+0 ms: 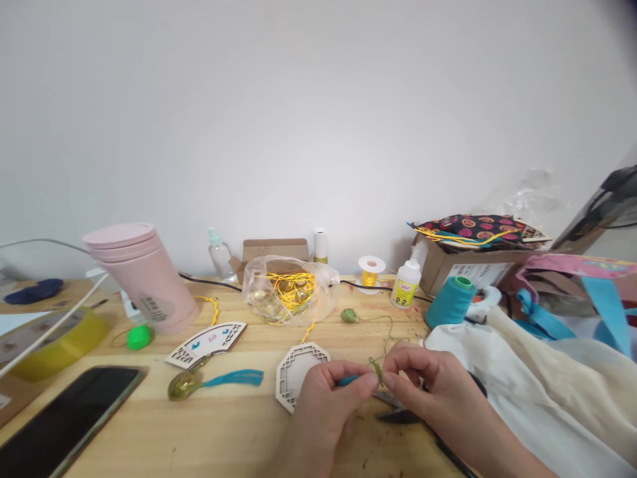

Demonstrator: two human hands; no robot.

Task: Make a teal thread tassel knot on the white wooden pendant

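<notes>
Both hands meet over the table at the right of centre. My left hand pinches a looped piece of green yarn along with a slim blue piece, whose kind I cannot make out. Pressed close to it, the fingertips of my right hand are closed on the same yarn. A strand runs back to a small ball of green yarn. Beneath my hands lie scissors, partly covered. An octagonal wooden frame sits partly behind my left hand.
At left are a phone, yellow tape roll, pink tumbler, fan-shaped ornament and blue tassel. Behind stand a plastic bag of yellow cords and a glue bottle. White cloth and a teal thread cone lie right.
</notes>
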